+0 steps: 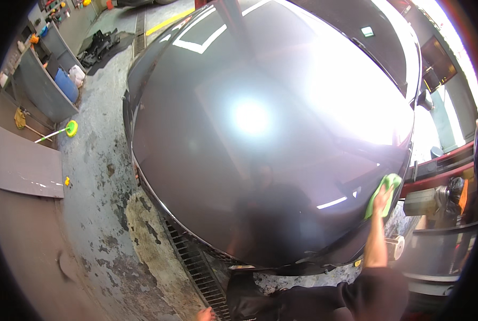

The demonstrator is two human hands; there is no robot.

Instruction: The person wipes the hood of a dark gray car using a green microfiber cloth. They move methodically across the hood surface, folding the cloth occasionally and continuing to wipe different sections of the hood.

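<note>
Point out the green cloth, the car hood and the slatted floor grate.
Green cloth [392,178]: head view, on its upper end.
Car hood [255,155]: head view, middle of its dark panel.
Slatted floor grate [197,272]: head view, middle of its slats.

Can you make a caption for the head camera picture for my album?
Right hand on a green cloth, cloth against a shiny dark car; left hand away from both.

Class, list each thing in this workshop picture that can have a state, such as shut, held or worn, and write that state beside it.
Car hood, shut and glossy
Green cloth, rumpled, against the hood's side
Right hand, on the cloth
Left hand, off the car, partly cut off
Yellow-green brush, unheld
Floor, paint worn in patches
</note>
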